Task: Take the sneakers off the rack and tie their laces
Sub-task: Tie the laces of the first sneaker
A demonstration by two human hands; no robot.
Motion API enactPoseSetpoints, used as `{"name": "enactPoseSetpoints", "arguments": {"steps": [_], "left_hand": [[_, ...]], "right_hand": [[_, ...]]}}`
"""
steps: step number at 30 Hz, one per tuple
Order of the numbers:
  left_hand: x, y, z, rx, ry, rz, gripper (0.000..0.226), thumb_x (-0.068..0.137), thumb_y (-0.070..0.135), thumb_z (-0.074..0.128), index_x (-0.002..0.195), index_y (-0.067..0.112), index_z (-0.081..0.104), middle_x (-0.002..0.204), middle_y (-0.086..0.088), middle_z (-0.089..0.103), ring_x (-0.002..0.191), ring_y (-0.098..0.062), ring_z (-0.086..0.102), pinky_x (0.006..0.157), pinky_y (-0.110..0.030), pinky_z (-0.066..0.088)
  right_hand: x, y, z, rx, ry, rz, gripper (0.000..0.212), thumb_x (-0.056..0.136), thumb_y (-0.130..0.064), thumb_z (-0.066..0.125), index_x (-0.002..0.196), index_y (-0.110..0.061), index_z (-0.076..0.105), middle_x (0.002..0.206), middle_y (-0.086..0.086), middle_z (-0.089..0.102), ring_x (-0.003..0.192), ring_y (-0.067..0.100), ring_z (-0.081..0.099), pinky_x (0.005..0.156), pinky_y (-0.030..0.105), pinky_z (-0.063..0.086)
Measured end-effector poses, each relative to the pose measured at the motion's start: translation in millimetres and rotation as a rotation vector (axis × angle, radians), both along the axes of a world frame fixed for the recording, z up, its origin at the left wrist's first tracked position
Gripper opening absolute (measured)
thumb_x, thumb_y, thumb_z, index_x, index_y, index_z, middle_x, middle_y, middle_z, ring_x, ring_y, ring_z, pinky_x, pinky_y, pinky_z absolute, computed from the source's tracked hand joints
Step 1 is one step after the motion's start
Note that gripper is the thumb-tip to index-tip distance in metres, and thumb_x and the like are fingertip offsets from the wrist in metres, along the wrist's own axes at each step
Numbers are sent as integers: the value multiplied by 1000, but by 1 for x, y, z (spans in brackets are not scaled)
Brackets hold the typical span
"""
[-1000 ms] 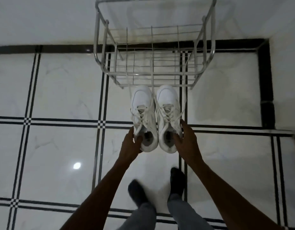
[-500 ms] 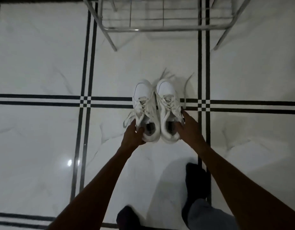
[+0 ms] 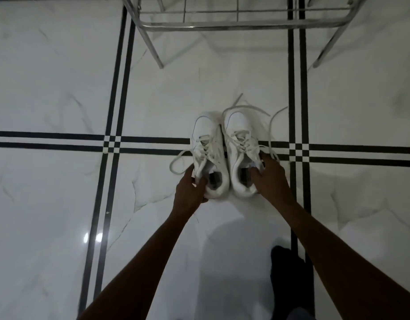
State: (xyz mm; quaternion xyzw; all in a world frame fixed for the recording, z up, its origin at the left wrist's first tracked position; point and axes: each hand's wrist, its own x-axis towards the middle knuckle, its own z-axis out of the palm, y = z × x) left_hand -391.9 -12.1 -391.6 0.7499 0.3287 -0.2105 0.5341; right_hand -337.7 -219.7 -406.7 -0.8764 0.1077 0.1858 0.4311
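Observation:
Two white sneakers stand side by side on the white tiled floor, toes pointing away from me. My left hand [image 3: 190, 190] grips the heel collar of the left sneaker [image 3: 208, 148]. My right hand [image 3: 269, 179] grips the collar of the right sneaker [image 3: 239, 144], thumb inside the opening. Their untied white laces [image 3: 272, 125] trail loose over the floor on both sides. The metal wire shoe rack [image 3: 241, 25] stands at the top of the view, a short way beyond the toes.
The floor is glossy white marble tile with black double lines [image 3: 111, 144] crossing under the sneakers. My foot in a dark sock [image 3: 289, 280] is planted at the lower right. The rack's two front legs [image 3: 155, 51] reach down to the floor.
Both sneakers came down from in front of the rack to the floor, nearer me. The laces have spread out on the tiles. My hands still hold the heels.

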Motion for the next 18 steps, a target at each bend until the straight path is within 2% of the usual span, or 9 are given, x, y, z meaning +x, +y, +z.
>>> {"name": "enactPoseSetpoints", "arguments": {"steps": [2,4,6,10,12,13,14,16,18], "left_hand": [[3,-2,-5,44,-29,2,54,97,35,66,147,31,47,115,-10,66,97,-26,71,70,-45,66],[8,-1,-19,126,-83,-17,54,89,46,67,140,42,49,116,0,68,102,-23,70,77,-53,64],[12,3,-40,177,-123,-27,60,81,55,66,138,48,48,119,5,68,107,-20,68,84,-55,61],[21,2,-48,179,-203,4,65,75,50,63,137,33,53,115,3,69,103,-16,68,91,-50,59],[22,-1,-47,160,-229,24,68,71,50,60,138,37,53,114,4,69,101,-15,68,91,-46,58],[22,0,-46,155,-237,20,70,70,50,60,139,38,52,116,4,68,102,-15,68,91,-46,58],[24,0,-45,157,-244,6,72,70,50,61,140,37,52,117,4,67,103,-14,67,92,-46,58],[26,4,-41,167,-256,-18,70,72,44,69,139,29,55,119,4,63,106,-15,64,93,-45,57],[29,10,-31,136,-282,-41,66,79,35,77,139,21,55,117,5,60,109,-18,61,96,-40,56]], "right_hand": [[5,1,-7,-24,-25,4,42,93,-17,59,135,-15,56,127,7,65,116,20,60,92,25,44],[11,1,-16,-58,-29,-9,45,92,-21,59,137,-16,54,129,10,64,120,26,60,95,27,43],[16,0,-21,-66,-41,-10,47,92,-22,59,138,-15,53,130,11,64,120,28,59,93,26,41],[22,-2,-25,-91,-83,44,41,91,-24,60,130,-13,58,119,10,68,110,29,64,88,30,47],[23,-5,-26,-190,-33,86,37,90,-29,60,121,-10,63,113,13,69,102,30,65,85,36,52],[22,-6,-22,-270,-39,116,33,90,-33,60,111,-9,66,107,14,70,95,29,66,79,36,53],[21,-6,-15,-352,-81,135,30,89,-36,59,100,-9,67,99,13,70,86,27,66,72,34,53],[20,-2,6,-474,-297,138,26,90,-36,59,90,-11,66,89,7,68,76,23,64,64,33,52],[23,14,31,-410,-480,145,19,91,-29,60,85,-12,66,83,4,66,73,20,63,65,35,54]]}}
